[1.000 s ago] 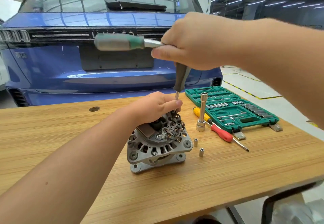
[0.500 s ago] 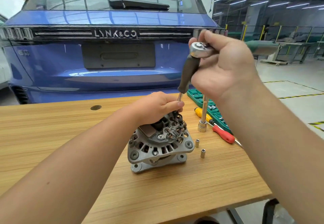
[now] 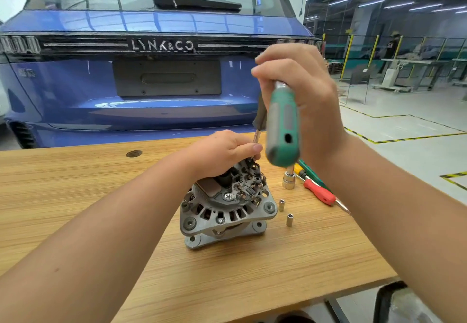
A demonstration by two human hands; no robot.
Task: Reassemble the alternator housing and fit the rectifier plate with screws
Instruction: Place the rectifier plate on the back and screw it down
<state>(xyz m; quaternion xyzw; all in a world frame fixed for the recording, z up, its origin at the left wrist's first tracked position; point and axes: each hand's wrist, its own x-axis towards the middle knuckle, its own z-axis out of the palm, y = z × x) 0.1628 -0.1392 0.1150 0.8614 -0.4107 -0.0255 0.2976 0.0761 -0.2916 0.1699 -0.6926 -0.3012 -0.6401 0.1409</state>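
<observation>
With the alternator (image 3: 225,206) standing closed up on the table (image 3: 75,196), the left hand (image 3: 222,154) pinches the driver shaft at the rectifier plate (image 3: 249,183) while the right hand (image 3: 298,95) grips the ratchet (image 3: 283,130), so screw-tightening looks underway, not finished.

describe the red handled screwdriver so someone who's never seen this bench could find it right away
On the wooden table, look right of the alternator, past two small loose sockets. The red-handled screwdriver lies flat there, tip toward the table's edge. It is the only red thing on the table.
</observation>
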